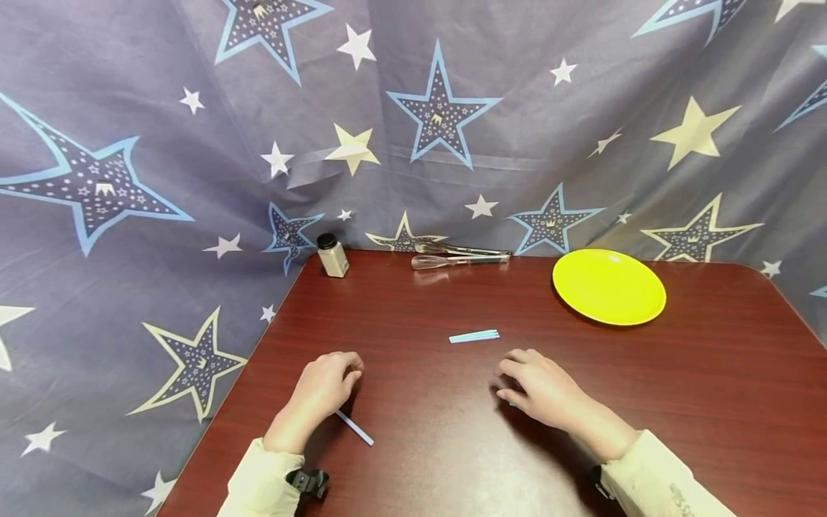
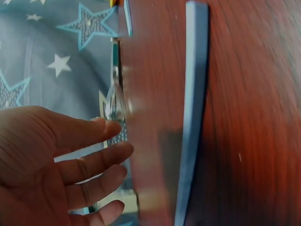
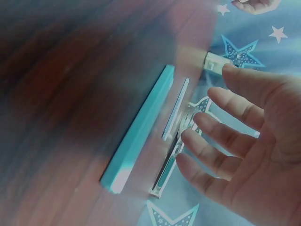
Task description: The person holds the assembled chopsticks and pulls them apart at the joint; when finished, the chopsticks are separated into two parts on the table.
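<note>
My left hand point(image 1: 323, 384) hovers over the left side of the table with loosely bent fingers and nothing in them. Beneath it lies a slim lavender stick point(image 1: 355, 429), partly covered by the hand in the head view; the left wrist view shows the stick point(image 2: 193, 103) along the tabletop, apart from the fingertips. Over the middle right, my right hand point(image 1: 543, 388) is held palm down, fingers spread and bare. A teal stick with flat faces point(image 3: 138, 132) lies below that hand, almost wholly hidden by it from the head camera. Between the hands and farther back are pale blue sticks point(image 1: 474, 336) lying together.
A yellow plate point(image 1: 607, 287) sits at the back right of the dark red table point(image 1: 413, 309). Metal tongs point(image 1: 452, 249) lie along the rear edge. At the back left stands a black-capped bottle point(image 1: 332, 258). A grey star-patterned cloth point(image 1: 400, 187) hangs behind.
</note>
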Demonstrator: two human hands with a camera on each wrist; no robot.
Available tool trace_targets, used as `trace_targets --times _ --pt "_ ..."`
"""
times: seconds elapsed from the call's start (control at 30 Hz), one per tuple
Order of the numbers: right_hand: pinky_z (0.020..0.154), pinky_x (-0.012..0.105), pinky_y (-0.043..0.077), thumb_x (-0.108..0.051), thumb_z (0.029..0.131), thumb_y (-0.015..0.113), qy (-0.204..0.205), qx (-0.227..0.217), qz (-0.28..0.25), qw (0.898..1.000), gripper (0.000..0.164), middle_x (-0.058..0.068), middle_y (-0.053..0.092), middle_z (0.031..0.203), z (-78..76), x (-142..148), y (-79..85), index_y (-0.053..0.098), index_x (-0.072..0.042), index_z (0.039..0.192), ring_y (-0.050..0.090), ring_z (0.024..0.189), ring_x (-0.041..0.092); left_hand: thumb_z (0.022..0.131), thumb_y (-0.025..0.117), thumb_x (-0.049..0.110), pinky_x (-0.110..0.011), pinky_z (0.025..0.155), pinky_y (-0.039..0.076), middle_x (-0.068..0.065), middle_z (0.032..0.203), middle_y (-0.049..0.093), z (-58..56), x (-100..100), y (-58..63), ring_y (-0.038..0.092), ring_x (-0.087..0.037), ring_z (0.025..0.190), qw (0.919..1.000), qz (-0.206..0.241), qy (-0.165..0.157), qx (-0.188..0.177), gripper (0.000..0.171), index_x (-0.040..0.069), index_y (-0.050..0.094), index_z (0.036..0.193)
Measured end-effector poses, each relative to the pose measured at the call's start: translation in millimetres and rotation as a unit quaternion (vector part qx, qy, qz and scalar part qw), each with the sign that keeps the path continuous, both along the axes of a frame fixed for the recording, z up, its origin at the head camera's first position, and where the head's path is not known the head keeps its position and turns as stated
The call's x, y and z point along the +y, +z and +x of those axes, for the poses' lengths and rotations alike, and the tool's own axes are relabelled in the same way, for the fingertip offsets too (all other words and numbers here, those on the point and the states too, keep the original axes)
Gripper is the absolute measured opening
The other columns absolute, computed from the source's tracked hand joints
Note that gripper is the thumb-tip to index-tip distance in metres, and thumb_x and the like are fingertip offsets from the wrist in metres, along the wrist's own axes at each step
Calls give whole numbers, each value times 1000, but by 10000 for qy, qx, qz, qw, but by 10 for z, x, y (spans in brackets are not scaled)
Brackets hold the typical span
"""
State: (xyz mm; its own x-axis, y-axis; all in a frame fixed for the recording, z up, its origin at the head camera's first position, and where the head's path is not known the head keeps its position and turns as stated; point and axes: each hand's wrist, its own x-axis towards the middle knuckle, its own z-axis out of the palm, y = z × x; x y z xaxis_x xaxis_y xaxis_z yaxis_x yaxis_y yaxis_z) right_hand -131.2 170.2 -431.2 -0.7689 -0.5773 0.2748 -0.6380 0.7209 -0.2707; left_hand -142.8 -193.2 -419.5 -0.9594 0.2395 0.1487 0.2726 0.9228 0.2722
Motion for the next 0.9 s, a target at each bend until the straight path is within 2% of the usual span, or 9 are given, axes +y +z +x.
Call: trace_targets --times 0.1,0.27,0.43,0.57,0.7,0.9 --pt "75 44 50 -20 84 77 59 2 22 10000 23 5 62 103 8 -58 7 66 -10 102 59 91 25 81 70 1 -48 70 48 3 79 66 29 -111 -1 65 -25 80 9999 -100 -77 92 17 18 71 83" --pt "79 44 50 -20 83 77 107 -40 -46 9999 34 4 63 106 19 -150 -4 63 -8 111 60 95 25 79 63 -8 -52 72 47 1 83 66 72 -283 -12 64 -30 84 9998 -198 47 85 30 20 74 85" --pt "82 45 50 -21 83 77 182 -132 -81 9997 39 6 63 109 38 -238 -22 62 -5 115 61 97 27 82 63 -4 -57 76 44 -1 88 65 106 -417 -27 61 -33 87 9989 -427 214 -12 27 20 73 88" --pt "84 44 50 -23 85 75 348 -240 -67 9991 40 6 64 110 53 -315 -32 61 -5 118 61 98 26 78 64 -7 -60 80 40 -4 94 66 130 -502 -26 59 -35 90 9974 -582 390 -146 31 19 72 91" --pt "85 42 50 -25 87 73 504 -370 49 9980 40 6 64 112 72 -398 -38 61 -5 120 61 99 24 74 65 -8 -60 80 39 -7 98 65 137 -567 -40 58 -36 92 9956 -711 522 -316 35 18 72 96" --pt "83 40 50 -23 87 73 720 -364 168 9966 38 4 63 108 106 -536 -29 62 -5 118 60 97 23 73 68 -6 -59 77 42 -11 100 64 120 -628 -103 59 -38 93 9938 -886 579 -351 34 16 70 99"
